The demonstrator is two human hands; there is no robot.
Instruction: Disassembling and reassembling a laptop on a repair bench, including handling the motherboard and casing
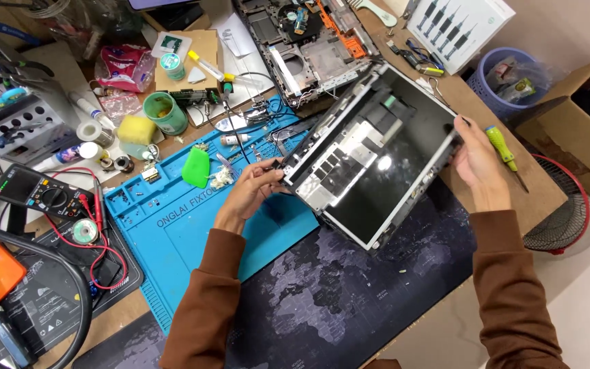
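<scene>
Gripping a stripped laptop screen panel (377, 160) from both ends, the person holds it tilted above the surface, its dark glass catching a spot of light. In the head view, the left hand (254, 188) is closed on the panel's lower left corner, fingers pinched on the metal frame over the blue repair mat (172, 232). The right hand (476, 160) is clamped on the opposite edge, thumb on the rim. Silver shielding and bare brackets show along the panel's near side, so the bezel looks already off. An opened laptop chassis (312, 37) lies farther back, well apart from the panel, its insides exposed. A yellow-green screwdriver (500, 147) rests just beside the right hand, and a multimeter (39, 191) sits left of the mat. Disassembly seems well along; the panel is not yet set down.
</scene>
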